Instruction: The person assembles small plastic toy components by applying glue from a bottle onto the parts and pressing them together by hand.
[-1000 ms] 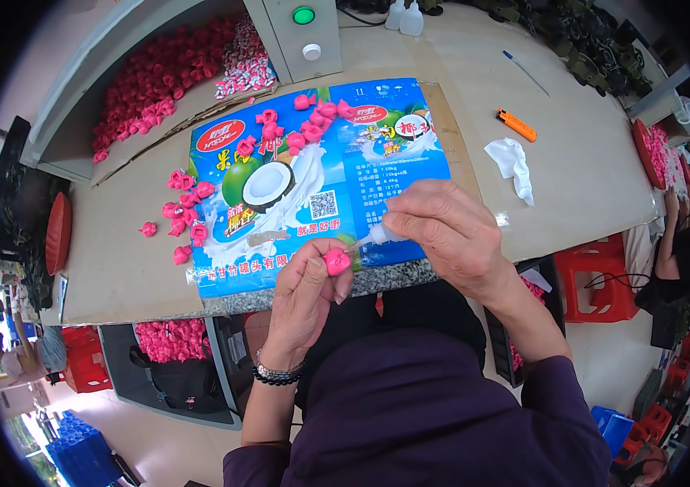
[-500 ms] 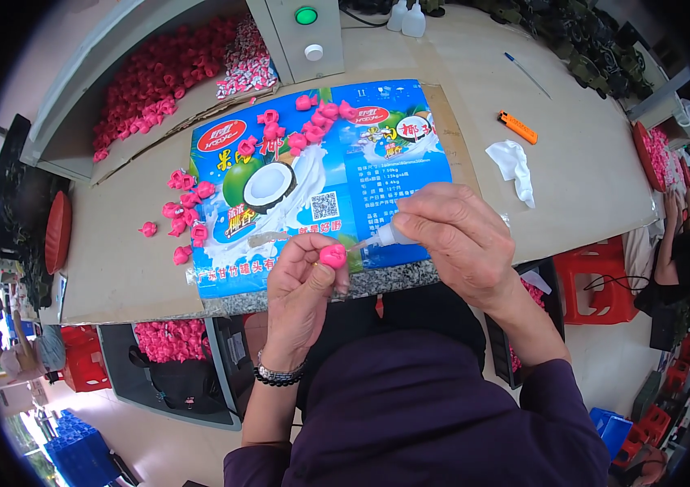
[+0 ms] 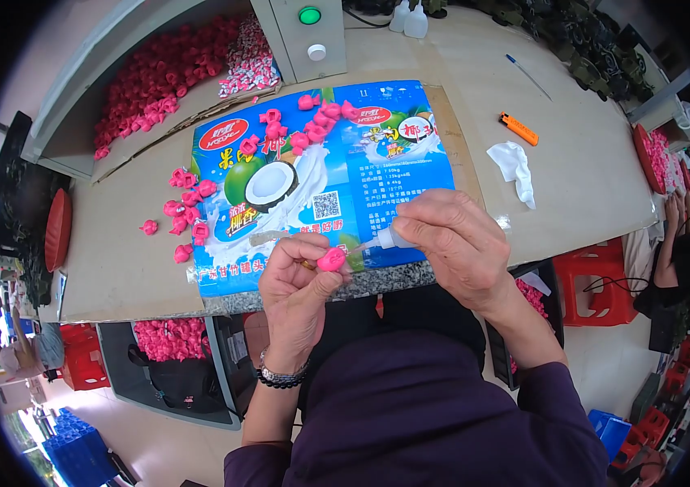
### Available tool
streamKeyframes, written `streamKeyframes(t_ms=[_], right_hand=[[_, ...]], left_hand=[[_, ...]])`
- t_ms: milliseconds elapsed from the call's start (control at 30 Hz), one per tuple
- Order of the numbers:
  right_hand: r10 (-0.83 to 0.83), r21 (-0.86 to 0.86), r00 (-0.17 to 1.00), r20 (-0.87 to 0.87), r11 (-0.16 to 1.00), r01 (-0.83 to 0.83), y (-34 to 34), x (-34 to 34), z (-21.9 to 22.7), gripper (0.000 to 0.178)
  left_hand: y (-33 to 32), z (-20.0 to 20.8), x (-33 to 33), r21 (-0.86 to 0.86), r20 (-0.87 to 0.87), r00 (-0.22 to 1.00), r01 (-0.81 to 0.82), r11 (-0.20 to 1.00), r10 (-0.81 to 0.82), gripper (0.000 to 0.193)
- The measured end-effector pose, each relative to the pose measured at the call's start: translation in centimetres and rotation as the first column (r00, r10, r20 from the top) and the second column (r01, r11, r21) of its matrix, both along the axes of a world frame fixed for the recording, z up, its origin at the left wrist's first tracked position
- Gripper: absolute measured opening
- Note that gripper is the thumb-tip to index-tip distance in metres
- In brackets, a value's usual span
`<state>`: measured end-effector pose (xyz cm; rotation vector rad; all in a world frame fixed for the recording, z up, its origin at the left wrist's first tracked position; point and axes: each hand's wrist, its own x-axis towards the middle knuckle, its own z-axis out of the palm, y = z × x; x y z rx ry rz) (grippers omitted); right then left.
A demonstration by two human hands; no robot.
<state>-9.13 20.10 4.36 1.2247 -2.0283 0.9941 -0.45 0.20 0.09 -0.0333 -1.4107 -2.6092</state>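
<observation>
Between the thumb and fingers of my left hand [image 3: 300,280] is a small pink plastic piece [image 3: 331,260], held over the near edge of a blue printed cardboard sheet [image 3: 280,235]. My right hand [image 3: 462,243] is closed around a small white squeeze bottle [image 3: 389,238] with a thin nozzle. The bottle lies tilted, its tip pointing left at the pink piece; whether it touches cannot be made out. Several loose pink pieces [image 3: 190,197] lie on the sheet's left side, and more pink pieces [image 3: 320,122] along its far part.
A grey bin [image 3: 150,89] at the far left holds a heap of pink pieces. On the right of the table lie a white tissue [image 3: 513,170], an orange lighter [image 3: 519,128] and a pen [image 3: 528,76]. Two white bottles [image 3: 415,22] stand at the back. A red stool [image 3: 592,284] is at right.
My left hand has shifted slightly and turned the pink piece a little, its fingers curling in more. The right hand with the squeeze bottle stays almost in place.
</observation>
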Motion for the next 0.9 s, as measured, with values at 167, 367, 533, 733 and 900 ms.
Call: streamKeyframes(t_ms=[167,367,533,733,900], right_hand=[[-0.002,-0.042,0.999,-0.038,0.999,0.001,-0.3,-0.1,-0.4,0.023],[-0.012,-0.053,0.998,-0.054,0.999,0.009,-0.4,0.0,-0.3,0.023],[-0.003,-0.043,0.999,-0.038,0.999,0.001,-0.7,0.0,-0.6,0.022],[-0.011,0.003,1.000,-0.002,1.000,0.011,-0.1,0.0,0.1,0.031],[-0.108,-0.097,0.950,0.292,0.985,0.142,-0.1,-1.6,0.5,0.027]], left_hand=[[0.1,-0.4,0.0,-0.067,-0.042,0.995,-0.092,0.993,0.089,0.027],[0.0,-0.6,0.1,-0.147,-0.053,0.991,-0.130,0.981,0.124,0.027],[0.1,-0.6,0.1,-0.156,-0.060,0.989,-0.144,0.977,0.136,0.027],[0.1,-0.6,-0.1,-0.147,-0.059,0.990,-0.134,0.980,0.127,0.026],[0.0,-0.4,0.0,-0.026,0.001,0.996,-0.084,0.996,0.084,0.025]])
